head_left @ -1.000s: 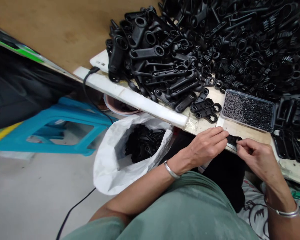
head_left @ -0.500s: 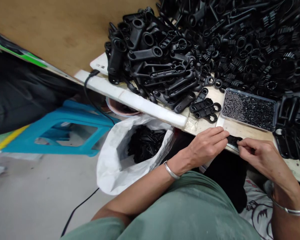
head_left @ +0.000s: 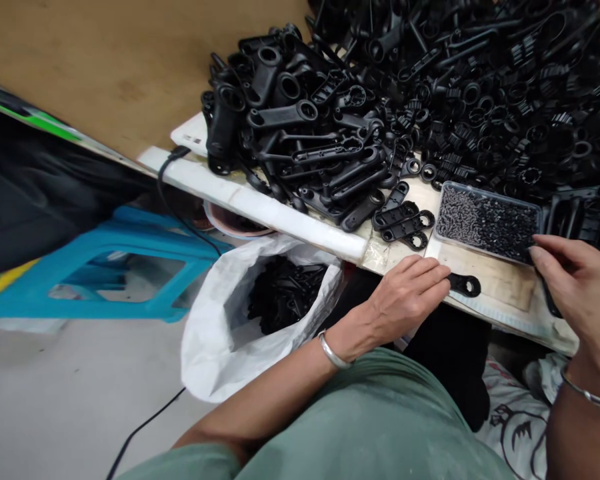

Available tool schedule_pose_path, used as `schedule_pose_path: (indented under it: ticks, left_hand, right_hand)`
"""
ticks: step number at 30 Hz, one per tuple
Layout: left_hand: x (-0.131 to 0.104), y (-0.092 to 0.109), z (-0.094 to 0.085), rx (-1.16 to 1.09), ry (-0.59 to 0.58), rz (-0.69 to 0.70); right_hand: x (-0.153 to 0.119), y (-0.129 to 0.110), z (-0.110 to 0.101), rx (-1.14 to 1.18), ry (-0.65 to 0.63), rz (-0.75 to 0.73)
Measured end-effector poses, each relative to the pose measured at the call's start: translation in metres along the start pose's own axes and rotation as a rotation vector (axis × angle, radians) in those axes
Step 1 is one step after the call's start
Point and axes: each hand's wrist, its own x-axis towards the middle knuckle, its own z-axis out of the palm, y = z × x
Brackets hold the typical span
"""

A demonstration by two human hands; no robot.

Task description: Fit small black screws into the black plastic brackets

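Observation:
My left hand [head_left: 413,290] is closed on one end of a flat black plastic part [head_left: 465,285] at the table's front edge; the part's ringed end sticks out to the right. My right hand [head_left: 577,283] is at the right corner of a clear box [head_left: 487,220] of tiny dark and grey pieces. Its thumb and forefinger are pressed together, and what they hold, if anything, is too small to tell. Several similar black parts [head_left: 405,217] lie left of the box.
Heaps of black plastic parts [head_left: 290,115] cover the back of the table. A white strip [head_left: 250,203] runs along its left edge. Below stand an open white sack [head_left: 210,340] of black pieces and a blue stool [head_left: 105,267]. A black cable [head_left: 163,183] hangs over the edge.
My right hand has moved right, off the black part and over to the box's corner. My left hand still holds the part. The whole view has shifted slightly.

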Motion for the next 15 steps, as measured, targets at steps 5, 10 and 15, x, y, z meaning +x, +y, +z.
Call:
schedule_pose_path:
  ticks: [5, 10, 15]
  left_hand:
    - [0.002, 0.002, -0.002, -0.005, 0.026, -0.001]
    - [0.002, 0.003, -0.006, -0.029, 0.044, -0.023]
    - [0.002, 0.005, -0.009, -0.101, 0.116, -0.084]
  right_hand:
    - [0.028, 0.014, 0.022, -0.304, -0.083, -0.168]
    - [0.031, 0.012, 0.035, -0.37, -0.106, -0.155]
    - [0.03, 0.011, 0.033, -0.32, -0.059, -0.129]
